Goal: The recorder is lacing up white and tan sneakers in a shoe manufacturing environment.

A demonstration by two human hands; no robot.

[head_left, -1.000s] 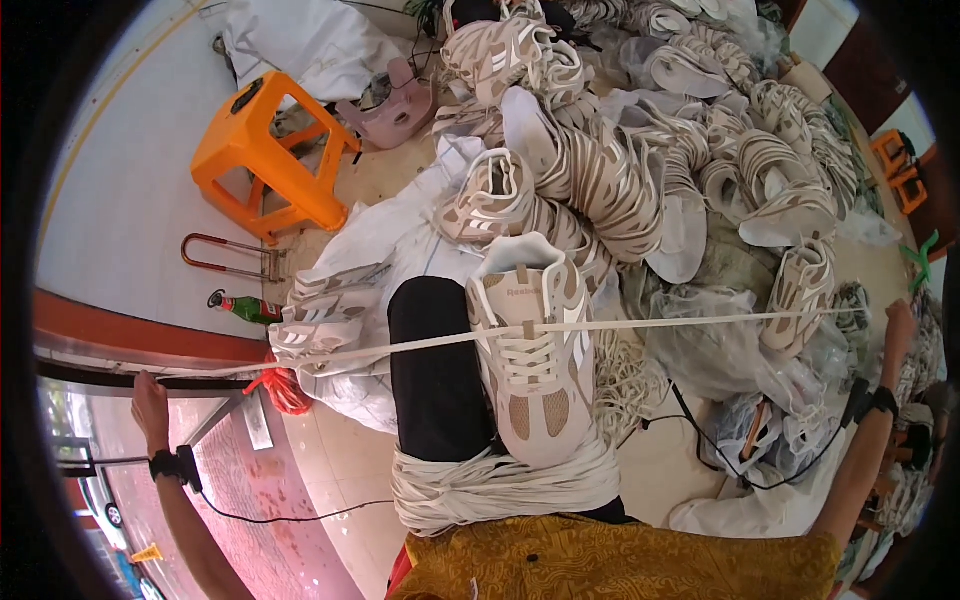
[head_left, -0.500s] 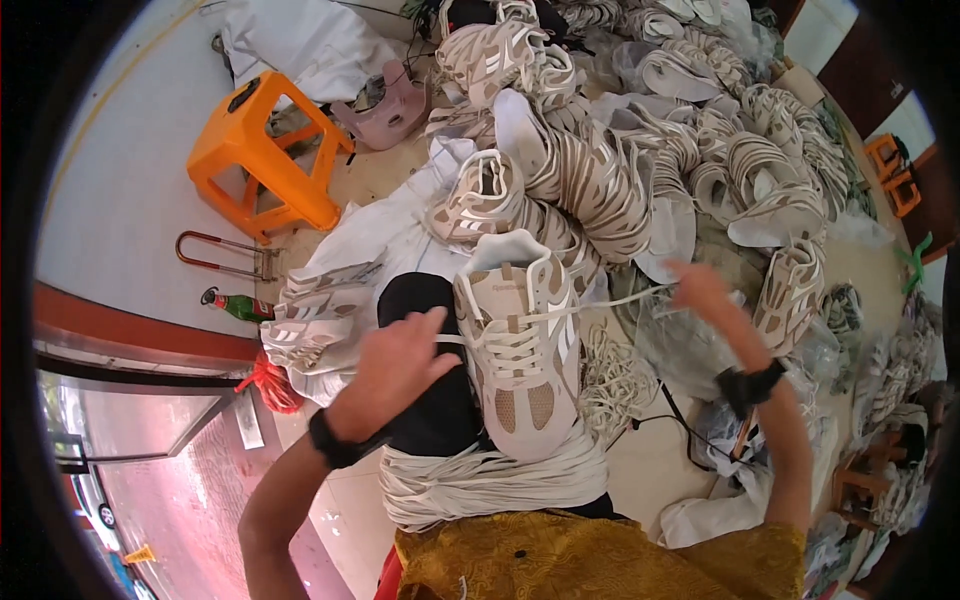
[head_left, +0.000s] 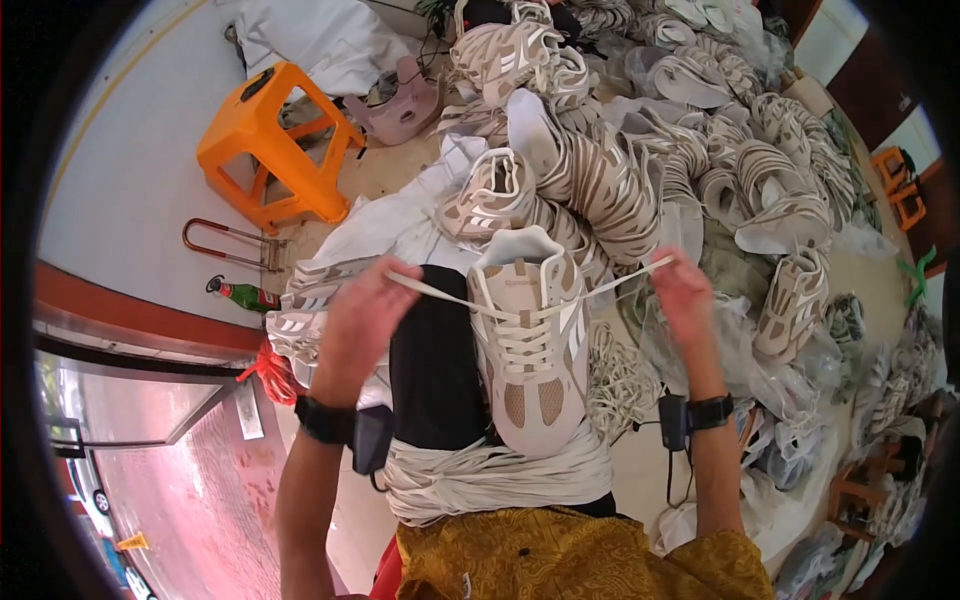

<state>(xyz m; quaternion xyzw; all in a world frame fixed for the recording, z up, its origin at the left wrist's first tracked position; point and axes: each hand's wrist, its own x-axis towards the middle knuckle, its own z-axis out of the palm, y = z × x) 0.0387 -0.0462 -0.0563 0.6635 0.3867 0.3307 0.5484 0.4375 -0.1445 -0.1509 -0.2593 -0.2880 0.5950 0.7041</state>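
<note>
A beige and white sneaker rests in front of me with its toe toward my body, beside a black-clad leg. Its shoelace is threaded through the eyelets, and the two ends stretch out to either side. One end is pinched in my left hand, left of the shoe over the black cloth. My right hand grips the other end, out to the right. A thick bundle of off-white laces lies across my lap, just below the toe.
Another laced sneaker and long stacks of flat shoe uppers lie ahead. A loose lace pile is right of the shoe. An orange stool, a green bottle and red string are at left. Plastic bags lie right.
My left hand has moved left and up, drawing its lace end out over the black cloth. My right hand has shifted slightly up, with its lace end still held taut.
</note>
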